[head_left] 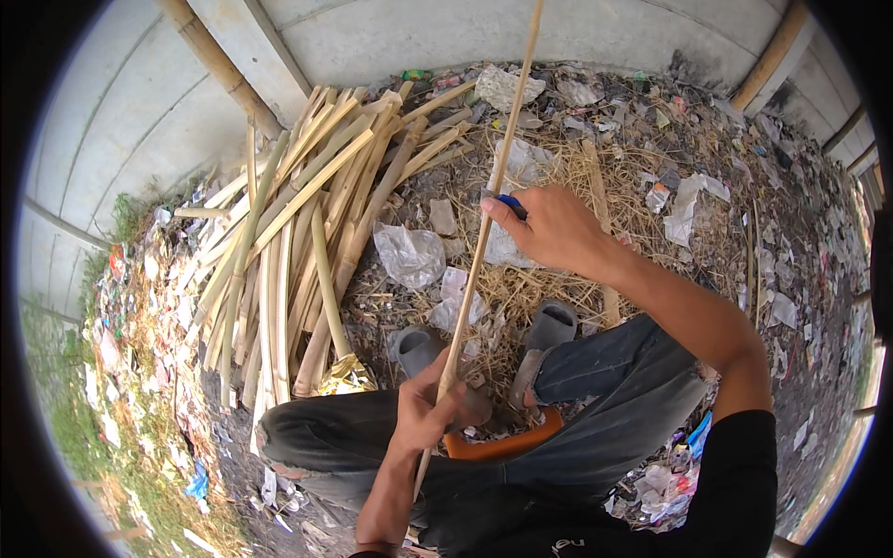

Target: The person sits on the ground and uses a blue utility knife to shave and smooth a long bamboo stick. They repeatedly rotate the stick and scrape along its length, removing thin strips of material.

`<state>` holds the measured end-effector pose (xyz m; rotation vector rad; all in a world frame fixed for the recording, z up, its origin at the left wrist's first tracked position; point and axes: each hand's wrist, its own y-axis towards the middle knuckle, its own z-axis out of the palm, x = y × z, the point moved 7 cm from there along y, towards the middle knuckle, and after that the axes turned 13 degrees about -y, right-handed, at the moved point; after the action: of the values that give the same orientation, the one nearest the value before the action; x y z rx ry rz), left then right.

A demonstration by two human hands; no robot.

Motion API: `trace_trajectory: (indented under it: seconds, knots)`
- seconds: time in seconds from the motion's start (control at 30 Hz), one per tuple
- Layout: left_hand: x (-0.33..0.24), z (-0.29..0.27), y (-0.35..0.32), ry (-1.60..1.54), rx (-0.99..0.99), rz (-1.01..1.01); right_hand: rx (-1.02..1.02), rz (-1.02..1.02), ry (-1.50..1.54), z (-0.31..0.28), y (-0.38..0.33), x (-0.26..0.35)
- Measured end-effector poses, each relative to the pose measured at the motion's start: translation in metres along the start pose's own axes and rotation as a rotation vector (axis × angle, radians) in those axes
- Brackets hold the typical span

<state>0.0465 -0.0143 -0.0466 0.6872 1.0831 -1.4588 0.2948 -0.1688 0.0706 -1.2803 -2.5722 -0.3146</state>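
A long, thin bamboo strip (477, 263) slants upward between my legs, its far end leaving the top of the view. My left hand (424, 406) is wrapped round its lower part, above my left thigh. Farther up, my right hand (555, 226) grips what looks like a blue-handled knife (511, 205), pressed against the strip. Fingers and strip hide most of the blade. Pale shavings (577, 191) litter the ground beyond my feet.
A heap of split bamboo pieces (307, 214) lies at the left, before a grey concrete wall (391, 42). Crumpled plastic (409, 255) and other litter cover the ground. An orange plastic edge (507, 445) shows between my legs. Gold foil (348, 376) lies by my left knee.
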Motion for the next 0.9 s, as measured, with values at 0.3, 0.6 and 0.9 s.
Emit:
trace_trajectory:
  seconds: [0.3, 0.6, 0.9]
  knots:
    - [-0.003, 0.006, -0.001, -0.039, 0.046, -0.023, 0.291, 0.049, 0.418, 0.045, 0.020, -0.047]
    - [-0.007, 0.006, -0.001, -0.050, 0.026, -0.030, -0.078, 0.004, -0.069, -0.017, 0.005, -0.016]
    - [-0.009, 0.007, -0.001, -0.046, 0.044, -0.026, 0.218, 0.066, 0.145, 0.013, 0.009, -0.025]
